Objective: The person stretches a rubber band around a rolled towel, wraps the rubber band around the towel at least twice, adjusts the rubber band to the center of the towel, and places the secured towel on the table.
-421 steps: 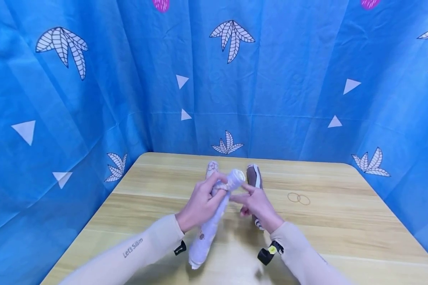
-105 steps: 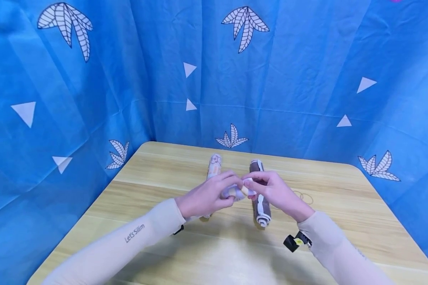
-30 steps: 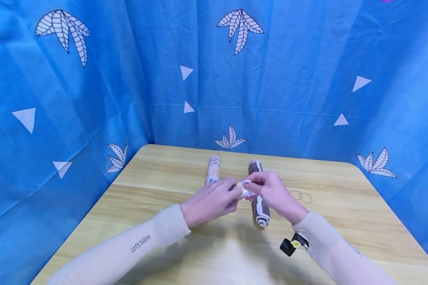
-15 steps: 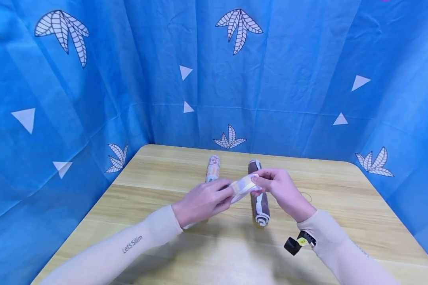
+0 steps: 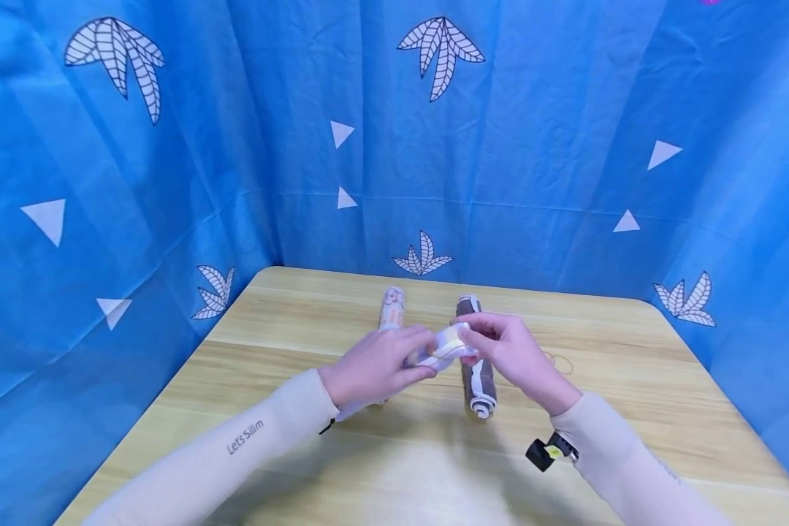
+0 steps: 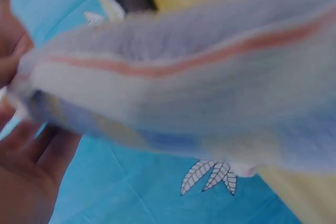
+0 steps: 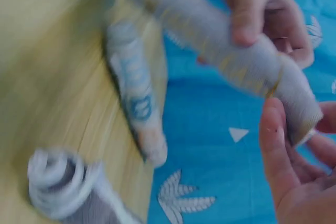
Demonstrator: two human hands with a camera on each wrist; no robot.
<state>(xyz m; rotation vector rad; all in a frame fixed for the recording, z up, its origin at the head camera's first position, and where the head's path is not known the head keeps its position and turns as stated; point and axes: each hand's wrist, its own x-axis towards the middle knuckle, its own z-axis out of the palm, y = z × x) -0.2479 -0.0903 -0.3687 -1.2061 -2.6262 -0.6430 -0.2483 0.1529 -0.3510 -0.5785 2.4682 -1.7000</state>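
A pale rolled towel with pastel checks is held above the table between both hands. My left hand grips its body, while the thumb and fingers of my right hand pinch its far end. In the right wrist view a thin rubber band circles the roll near that end, right by the right thumb. The left wrist view shows the towel's side with a reddish stripe, blurred. Behind the hands lie a pale printed towel roll and a brown towel roll with white edging.
Two thin rubber bands lie on the wooden table right of the brown roll, partly behind the right wrist. A blue patterned curtain stands round the back and sides of the table.
Fourteen seconds ago a pale roll slanted towards the front in my left hand, right fingers by its upper end. Now both hands hold the roll; within the last second its end has turned and shifted slightly.
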